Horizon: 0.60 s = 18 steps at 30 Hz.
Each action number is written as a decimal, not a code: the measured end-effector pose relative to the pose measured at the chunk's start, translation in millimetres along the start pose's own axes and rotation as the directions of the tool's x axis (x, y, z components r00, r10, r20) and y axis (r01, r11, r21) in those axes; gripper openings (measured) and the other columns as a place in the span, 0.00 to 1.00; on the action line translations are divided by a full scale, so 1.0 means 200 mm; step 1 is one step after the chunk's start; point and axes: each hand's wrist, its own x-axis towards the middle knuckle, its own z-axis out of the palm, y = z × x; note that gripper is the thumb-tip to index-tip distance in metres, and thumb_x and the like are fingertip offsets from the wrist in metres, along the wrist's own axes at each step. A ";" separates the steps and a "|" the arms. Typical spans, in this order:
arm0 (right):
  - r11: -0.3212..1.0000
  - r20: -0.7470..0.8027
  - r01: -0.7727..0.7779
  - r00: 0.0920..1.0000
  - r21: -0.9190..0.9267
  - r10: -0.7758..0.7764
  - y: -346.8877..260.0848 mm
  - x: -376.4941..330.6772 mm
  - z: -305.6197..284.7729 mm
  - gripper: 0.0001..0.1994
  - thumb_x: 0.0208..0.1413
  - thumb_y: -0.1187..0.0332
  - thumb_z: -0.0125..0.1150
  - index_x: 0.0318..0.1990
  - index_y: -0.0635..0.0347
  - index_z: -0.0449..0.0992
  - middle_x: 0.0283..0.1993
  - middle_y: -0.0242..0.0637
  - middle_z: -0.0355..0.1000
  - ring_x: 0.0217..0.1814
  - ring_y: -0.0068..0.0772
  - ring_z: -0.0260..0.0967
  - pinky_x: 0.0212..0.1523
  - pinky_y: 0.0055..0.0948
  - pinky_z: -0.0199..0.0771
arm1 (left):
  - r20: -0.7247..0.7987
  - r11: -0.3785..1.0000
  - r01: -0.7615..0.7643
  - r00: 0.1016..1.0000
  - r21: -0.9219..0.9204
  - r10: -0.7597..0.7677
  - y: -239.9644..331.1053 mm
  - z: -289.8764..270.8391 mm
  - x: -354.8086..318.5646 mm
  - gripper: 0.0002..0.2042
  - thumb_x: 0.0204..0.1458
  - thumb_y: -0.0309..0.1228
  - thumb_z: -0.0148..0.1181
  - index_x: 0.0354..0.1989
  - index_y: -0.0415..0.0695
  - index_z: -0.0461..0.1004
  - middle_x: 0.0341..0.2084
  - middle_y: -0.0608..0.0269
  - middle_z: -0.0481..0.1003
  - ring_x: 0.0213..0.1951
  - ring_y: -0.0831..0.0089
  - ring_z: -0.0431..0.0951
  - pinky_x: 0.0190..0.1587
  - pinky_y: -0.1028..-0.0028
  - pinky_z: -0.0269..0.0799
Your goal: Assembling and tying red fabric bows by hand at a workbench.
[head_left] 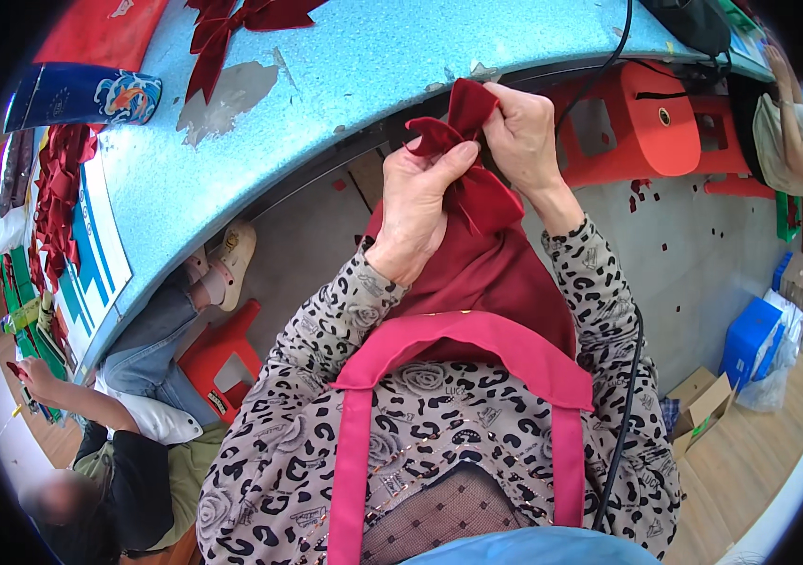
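A dark red velvet ribbon bow (469, 111) is up in front of me, just off the near edge of the blue table. My left hand (417, 202) is closed, its thumb pressing against the bow near the middle. With bent fingers, my right hand (526, 132) pinches the loop on its right side. One wide ribbon end (491, 202) hangs below the hands, over the dark red cloth (477, 273) on my lap. The fingertips and the bow's knot are partly hidden.
On the speckled blue table (326, 66) lies another red bow (232, 24); a blue patterned container (91, 97) and a heap of red ribbons (64, 188) are at the left. Red stools (637, 122) stand right, and a co-worker (128, 471) sits left. A black cable (618, 433) crosses my right sleeve.
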 end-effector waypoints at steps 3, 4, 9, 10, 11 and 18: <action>0.991 -0.042 -0.076 0.996 0.112 0.081 -0.02 -0.03 0.03 0.07 0.50 0.72 0.51 0.23 0.65 0.69 0.17 0.46 0.64 0.18 0.46 0.65 0.19 0.32 0.61 | -0.005 1.000 -0.012 1.000 -0.003 0.012 0.00 -0.02 -0.04 0.08 0.48 0.22 0.60 0.37 0.40 0.73 0.30 0.68 0.76 0.32 0.82 0.73 0.38 0.81 0.68; 0.991 -0.039 -0.075 0.996 0.112 0.080 -0.03 -0.03 0.03 0.07 0.50 0.72 0.51 0.23 0.65 0.69 0.17 0.46 0.64 0.18 0.46 0.65 0.19 0.32 0.61 | -0.006 1.000 0.001 1.000 -0.005 -0.001 0.00 -0.03 -0.05 0.07 0.48 0.22 0.60 0.37 0.41 0.73 0.30 0.68 0.76 0.32 0.82 0.73 0.38 0.81 0.68; 0.995 0.044 -0.005 0.999 0.100 0.001 -0.01 -0.05 0.09 0.04 0.46 0.73 0.54 0.24 0.63 0.70 0.18 0.45 0.65 0.20 0.47 0.65 0.20 0.34 0.63 | 0.004 1.000 0.016 1.000 0.008 -0.016 0.01 -0.10 -0.07 0.07 0.48 0.21 0.59 0.37 0.40 0.73 0.30 0.68 0.75 0.31 0.82 0.73 0.37 0.81 0.68; 0.995 0.004 0.103 0.995 -0.017 -0.103 0.01 -0.04 0.10 0.03 0.45 0.73 0.54 0.24 0.62 0.70 0.18 0.44 0.65 0.20 0.47 0.65 0.20 0.35 0.64 | 0.016 1.000 0.008 1.000 0.018 -0.009 0.01 -0.12 -0.07 0.07 0.48 0.21 0.59 0.37 0.40 0.73 0.30 0.68 0.75 0.31 0.82 0.73 0.37 0.81 0.68; 0.969 -0.025 0.204 0.978 -0.138 -0.209 0.00 -0.04 0.12 0.02 0.44 0.73 0.54 0.24 0.61 0.71 0.18 0.43 0.66 0.21 0.47 0.66 0.21 0.35 0.64 | 0.013 1.000 0.008 1.000 0.019 -0.008 0.00 -0.13 -0.08 0.07 0.48 0.21 0.59 0.37 0.40 0.73 0.30 0.68 0.75 0.31 0.82 0.73 0.37 0.81 0.68; 0.968 -0.110 0.177 0.974 -0.177 -0.199 -0.05 -0.08 0.16 0.01 0.43 0.74 0.55 0.25 0.60 0.72 0.20 0.43 0.67 0.22 0.47 0.67 0.21 0.36 0.66 | -0.001 0.998 -0.063 0.998 -0.017 0.063 0.02 -0.12 -0.11 0.07 0.48 0.23 0.60 0.36 0.39 0.74 0.31 0.64 0.76 0.33 0.80 0.74 0.39 0.80 0.69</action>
